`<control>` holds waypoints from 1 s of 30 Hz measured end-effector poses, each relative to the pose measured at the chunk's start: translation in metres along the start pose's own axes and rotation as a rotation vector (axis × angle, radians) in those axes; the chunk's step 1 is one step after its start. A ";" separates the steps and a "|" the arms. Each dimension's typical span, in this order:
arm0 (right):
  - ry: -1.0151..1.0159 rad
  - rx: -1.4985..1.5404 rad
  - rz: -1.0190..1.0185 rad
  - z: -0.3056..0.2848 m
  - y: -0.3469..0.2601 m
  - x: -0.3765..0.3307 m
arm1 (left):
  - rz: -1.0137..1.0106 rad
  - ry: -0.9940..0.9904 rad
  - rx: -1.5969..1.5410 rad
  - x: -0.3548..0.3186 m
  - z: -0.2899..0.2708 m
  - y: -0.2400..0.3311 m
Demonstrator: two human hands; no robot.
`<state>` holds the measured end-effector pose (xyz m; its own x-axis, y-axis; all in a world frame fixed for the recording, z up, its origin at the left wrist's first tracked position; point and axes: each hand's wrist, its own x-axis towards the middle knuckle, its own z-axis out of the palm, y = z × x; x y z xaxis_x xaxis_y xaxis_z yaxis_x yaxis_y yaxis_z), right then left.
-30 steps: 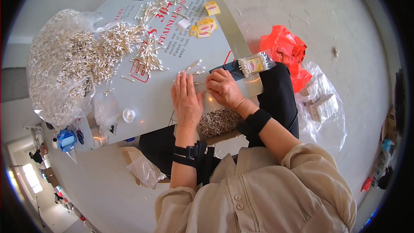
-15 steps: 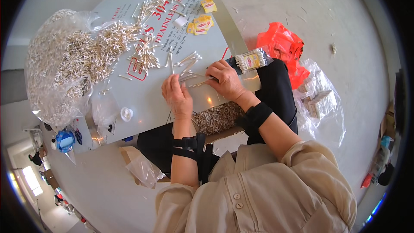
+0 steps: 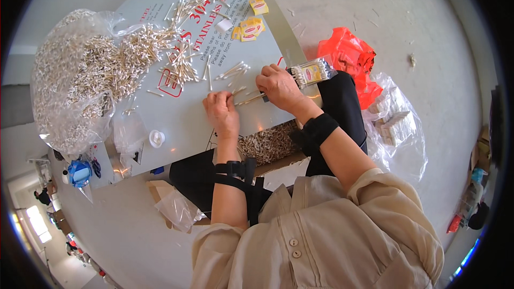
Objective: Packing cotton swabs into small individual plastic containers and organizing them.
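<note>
At the table's near edge, my left hand [image 3: 221, 111] has its fingers curled together at the ends of a few loose cotton swabs [image 3: 249, 99], seemingly pinching one; the fingertips are partly hidden. To its right, my right hand [image 3: 280, 86] is closed over the dark end of a clear packet of cotton swabs [image 3: 311, 73] with a yellow label. The packet's filled part reaches past the hand toward my right knee. Between the two hands, the loose swabs point at the packet's dark end. A small group of swabs [image 3: 235, 69] lies just beyond.
A large clear bag [image 3: 69, 85] spills a heap of swabs [image 3: 134, 51] across the table's left. Yellow cards [image 3: 249, 29] lie at the far side, a small white tub [image 3: 156, 138] near the front. Red plastic [image 3: 347, 53] and a clear bag of white packs [image 3: 396, 128] are at right.
My right hand has shifted slightly, and more of the packet's dark end shows beside it. The packet has moved a little left. My left fingers have curled in more tightly.
</note>
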<state>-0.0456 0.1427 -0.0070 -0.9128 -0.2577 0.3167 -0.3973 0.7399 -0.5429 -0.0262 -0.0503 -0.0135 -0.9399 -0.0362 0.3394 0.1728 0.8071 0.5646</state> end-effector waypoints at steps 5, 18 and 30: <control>-0.002 0.047 -0.003 0.000 -0.007 -0.011 | 0.051 0.027 -0.103 -0.002 0.016 0.015; 0.150 0.259 0.206 -0.009 -0.018 -0.043 | -0.044 -0.044 -0.044 0.009 0.008 0.020; 0.169 0.378 0.399 -0.039 -0.029 -0.070 | 0.165 -0.090 0.025 0.030 -0.002 0.015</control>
<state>0.0341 0.1635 0.0171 -0.9835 0.1217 0.1338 -0.0601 0.4779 -0.8764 -0.0515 -0.0404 0.0070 -0.9224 0.1498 0.3559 0.3200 0.8124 0.4874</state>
